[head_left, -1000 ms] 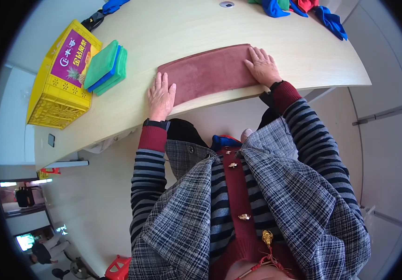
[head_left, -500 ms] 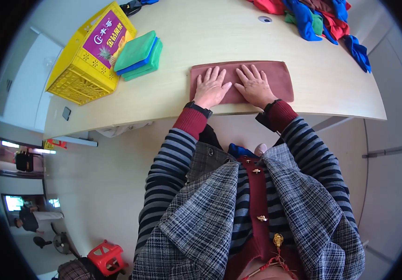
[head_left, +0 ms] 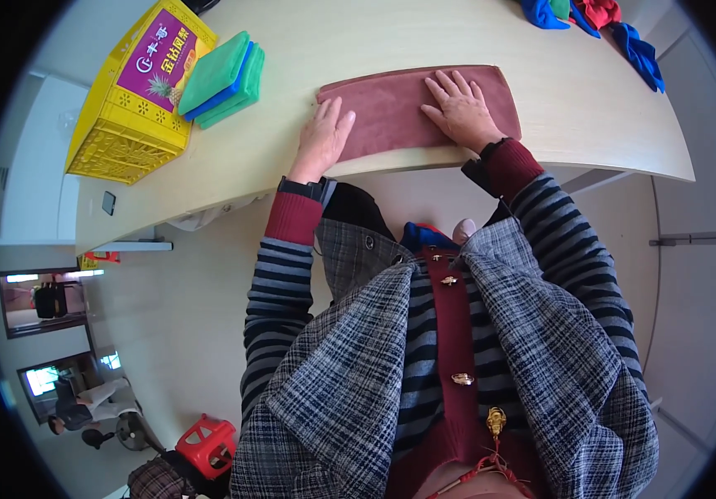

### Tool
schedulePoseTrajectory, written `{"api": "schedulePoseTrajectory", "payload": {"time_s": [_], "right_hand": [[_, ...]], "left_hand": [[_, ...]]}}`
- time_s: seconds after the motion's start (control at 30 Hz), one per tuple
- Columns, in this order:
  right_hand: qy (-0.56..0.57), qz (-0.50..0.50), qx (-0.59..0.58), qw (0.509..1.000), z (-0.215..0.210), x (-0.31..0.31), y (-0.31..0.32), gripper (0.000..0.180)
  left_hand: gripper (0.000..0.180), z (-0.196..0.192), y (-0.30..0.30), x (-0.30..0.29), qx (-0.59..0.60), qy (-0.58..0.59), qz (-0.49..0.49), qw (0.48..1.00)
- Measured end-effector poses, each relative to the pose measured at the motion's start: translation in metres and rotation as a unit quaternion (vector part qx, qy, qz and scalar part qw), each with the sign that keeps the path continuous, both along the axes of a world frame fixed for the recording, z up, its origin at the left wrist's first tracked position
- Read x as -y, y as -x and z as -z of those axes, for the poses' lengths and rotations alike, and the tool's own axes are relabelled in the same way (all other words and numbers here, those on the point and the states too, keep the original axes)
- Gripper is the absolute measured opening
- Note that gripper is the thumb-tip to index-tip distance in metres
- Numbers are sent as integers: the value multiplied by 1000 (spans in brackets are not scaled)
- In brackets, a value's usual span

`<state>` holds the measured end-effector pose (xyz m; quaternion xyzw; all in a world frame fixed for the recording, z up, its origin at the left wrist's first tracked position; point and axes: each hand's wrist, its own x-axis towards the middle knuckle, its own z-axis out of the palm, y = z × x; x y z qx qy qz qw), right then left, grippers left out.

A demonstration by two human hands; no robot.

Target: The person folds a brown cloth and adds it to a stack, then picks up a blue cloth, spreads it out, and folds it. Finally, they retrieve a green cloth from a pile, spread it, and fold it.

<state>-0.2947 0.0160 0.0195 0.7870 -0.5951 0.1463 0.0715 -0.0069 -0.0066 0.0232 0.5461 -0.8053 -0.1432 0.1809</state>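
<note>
Left hand (head_left: 322,140) shifted to cloth's (head_left: 384,116) edge, extended, right hand (head_left: 462,115) splayed, bare tabletop (head_left: 595,121) rightward

Spread cloth (head_left: 378,116): dusty reddish brown
Bench (head_left: 308,41): pale wood tone
Crate (head_left: 129,137): bright yellow, with a purple panel
Cloth stack (head_left: 215,71): green, blue, green
Loose cloths (head_left: 636,54): blue, red, green
Sleeves (head_left: 578,237): black and grey stripes
Cuffs (head_left: 294,218): burgundy
Outer garment (head_left: 341,349): black-and-white plaid
Pendant (head_left: 497,422): gold
Stool (head_left: 208,450): red

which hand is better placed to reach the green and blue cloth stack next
Likely the left hand: it rests at the left end of the brown cloth, nearer the stack. The right hand lies on the cloth's right half, farther away.
</note>
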Motion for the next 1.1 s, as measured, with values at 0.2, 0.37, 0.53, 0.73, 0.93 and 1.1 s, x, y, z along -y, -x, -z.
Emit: {"api": "schedulePoseTrajectory", "payload": {"time_s": [0.2,0.37,0.53,0.73,0.93,1.1], "right_hand": [[-342,-156,591,714,-52,-68,-61,54],[-529,-114,726,423,-48,-86,-99,47],[-546,-73,706,445,-60,-99,-96,42],[-572,-31,681,457,-70,-113,-103,38],[-478,-173,500,701,-64,-87,-73,48],[-43,-58,159,985,-34,-30,-35,58]], "left_hand": [[62,-65,43,-16,-485,-118,-28,866],[43,-73,66,-15,-490,-76,-15,868],[23,-74,69,-25,-132,196,-15,972],[14,-51,61,-30,122,300,157,933],[18,-30,40,-27,-112,153,3,982],[35,-3,37,-16,-84,196,11,977]]}}
